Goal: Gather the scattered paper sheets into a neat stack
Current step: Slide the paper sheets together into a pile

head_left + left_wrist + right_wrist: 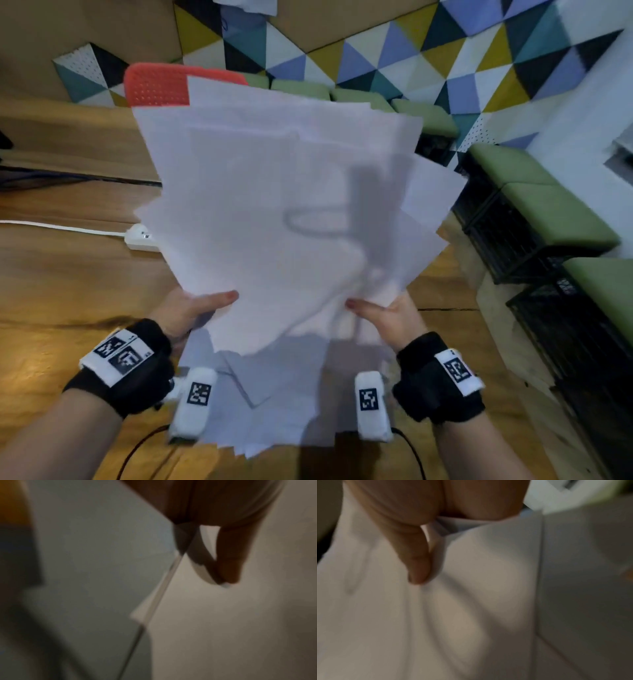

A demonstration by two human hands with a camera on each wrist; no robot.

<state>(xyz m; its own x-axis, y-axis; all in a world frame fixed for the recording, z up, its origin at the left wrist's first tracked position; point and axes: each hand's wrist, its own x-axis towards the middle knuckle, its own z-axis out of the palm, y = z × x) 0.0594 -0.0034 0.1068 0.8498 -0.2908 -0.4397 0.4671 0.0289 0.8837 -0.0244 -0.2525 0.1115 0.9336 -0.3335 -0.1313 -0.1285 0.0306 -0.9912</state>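
A fanned bundle of several white paper sheets (284, 205) is held up above the wooden table (68, 274), edges uneven. My left hand (191, 308) grips its lower left edge, thumb on top and fingers hidden behind. My right hand (383, 315) grips the lower right edge the same way. More white sheets (274, 394) lie flat on the table below, between my wrists. In the left wrist view my thumb presses on the paper sheets (223, 615). In the right wrist view my thumb lies on the creased paper sheets (471, 601).
A white power strip (140, 236) with its cable lies on the table left of the bundle. A red perforated chair back (157, 89) stands behind. Green-cushioned black crates (534, 212) line the right side beyond the table's edge.
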